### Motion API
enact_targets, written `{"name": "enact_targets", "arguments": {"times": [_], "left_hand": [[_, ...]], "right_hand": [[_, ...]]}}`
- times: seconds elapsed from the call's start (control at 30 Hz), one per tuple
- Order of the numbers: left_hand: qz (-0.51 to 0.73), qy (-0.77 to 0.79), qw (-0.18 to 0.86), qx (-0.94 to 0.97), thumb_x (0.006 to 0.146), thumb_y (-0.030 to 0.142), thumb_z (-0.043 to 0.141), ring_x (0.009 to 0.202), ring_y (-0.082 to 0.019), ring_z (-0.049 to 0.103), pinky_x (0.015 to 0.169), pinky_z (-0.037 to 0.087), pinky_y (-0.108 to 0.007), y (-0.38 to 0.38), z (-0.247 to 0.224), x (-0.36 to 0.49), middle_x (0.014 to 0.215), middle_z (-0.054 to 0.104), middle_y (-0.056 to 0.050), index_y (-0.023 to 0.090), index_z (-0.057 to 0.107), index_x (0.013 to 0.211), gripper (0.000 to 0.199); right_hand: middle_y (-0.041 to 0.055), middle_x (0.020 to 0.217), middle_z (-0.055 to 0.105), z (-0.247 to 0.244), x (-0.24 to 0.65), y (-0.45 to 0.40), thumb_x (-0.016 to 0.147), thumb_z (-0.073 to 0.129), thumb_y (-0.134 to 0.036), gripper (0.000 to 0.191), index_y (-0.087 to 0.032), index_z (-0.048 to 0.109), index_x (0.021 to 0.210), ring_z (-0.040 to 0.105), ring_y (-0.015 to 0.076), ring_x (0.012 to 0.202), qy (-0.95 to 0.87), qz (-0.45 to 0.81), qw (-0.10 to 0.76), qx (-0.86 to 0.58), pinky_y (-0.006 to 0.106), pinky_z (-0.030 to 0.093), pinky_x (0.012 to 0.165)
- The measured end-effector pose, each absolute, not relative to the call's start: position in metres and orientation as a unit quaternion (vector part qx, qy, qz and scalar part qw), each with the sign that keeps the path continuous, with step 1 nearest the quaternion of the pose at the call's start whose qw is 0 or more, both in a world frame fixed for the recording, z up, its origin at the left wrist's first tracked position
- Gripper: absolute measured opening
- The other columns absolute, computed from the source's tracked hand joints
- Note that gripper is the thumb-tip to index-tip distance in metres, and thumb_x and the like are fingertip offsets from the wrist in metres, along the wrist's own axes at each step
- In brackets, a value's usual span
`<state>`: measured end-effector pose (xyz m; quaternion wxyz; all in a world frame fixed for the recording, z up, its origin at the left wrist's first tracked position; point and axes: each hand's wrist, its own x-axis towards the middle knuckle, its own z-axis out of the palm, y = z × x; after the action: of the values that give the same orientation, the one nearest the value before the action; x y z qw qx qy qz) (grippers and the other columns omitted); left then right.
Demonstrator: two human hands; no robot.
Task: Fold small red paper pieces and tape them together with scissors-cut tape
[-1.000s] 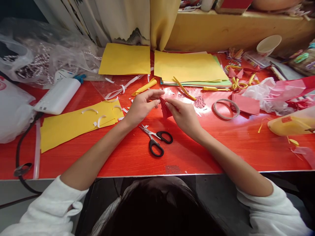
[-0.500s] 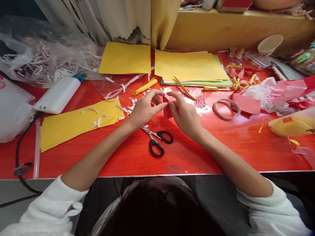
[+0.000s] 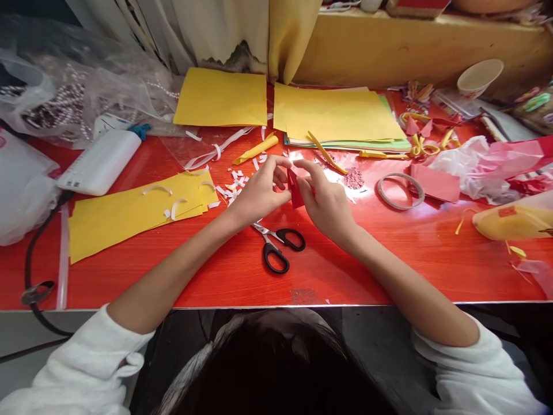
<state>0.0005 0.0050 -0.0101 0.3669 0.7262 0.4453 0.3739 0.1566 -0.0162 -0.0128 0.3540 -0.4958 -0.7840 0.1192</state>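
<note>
A small folded piece of red paper (image 3: 296, 190) is held up between my two hands, over the middle of the red table. My left hand (image 3: 261, 187) pinches its upper left edge with bent fingers. From the other side, my right hand (image 3: 326, 199) grips it between thumb and fingers. Part of the paper is hidden behind the fingers. Just below the hands lies a pair of scissors (image 3: 276, 242) with black handles, its blade tips partly covered by my left wrist. White paper scraps (image 3: 233, 184) are scattered beside my left hand.
Yellow strips (image 3: 138, 213) lie at left, near a white power strip (image 3: 103, 161). Yellow sheets (image 3: 220, 98) and a coloured paper stack (image 3: 337, 115) are at the back. A tape roll (image 3: 400, 191), pink paper (image 3: 436, 183) and a paper cup (image 3: 480, 78) are at right.
The red paper now shows a narrower, more upright shape between the fingers, and my left thumb has shifted slightly. The scissors lie where they were; the view has tilted a little.
</note>
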Motion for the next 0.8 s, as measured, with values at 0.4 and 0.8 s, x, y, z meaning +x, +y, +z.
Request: {"name": "enact_targets", "arguments": {"times": [0.4,0.8], "left_hand": [[0.419,0.437,0.504,0.616,0.072,0.012,0.056,0.078,-0.013,0.060,0.077,0.049,-0.028,0.014,-0.016,-0.004,0.082,0.062,-0.001,0.015,0.061,0.101,0.029],[0.410,0.439,0.448,0.662,0.078,0.018,0.053,0.082,-0.013,0.062,0.071,0.047,-0.023,0.010,-0.010,-0.005,0.091,0.070,-0.002,0.015,0.069,0.094,0.022]], "right_hand": [[0.0001,0.082,0.070,-0.013,0.161,-0.007,0.091,0.043,-0.017,0.016,-0.022,0.053,0.102,0.067,0.0146,0.073,-0.716,0.314,0.422,-0.460,0.028,0.053,0.068],[0.0085,0.095,0.069,-0.022,0.163,-0.005,0.091,0.047,-0.024,0.022,-0.015,0.066,0.098,0.066,0.0192,0.080,-0.829,-0.005,0.313,-0.464,0.031,0.052,0.069]]}}
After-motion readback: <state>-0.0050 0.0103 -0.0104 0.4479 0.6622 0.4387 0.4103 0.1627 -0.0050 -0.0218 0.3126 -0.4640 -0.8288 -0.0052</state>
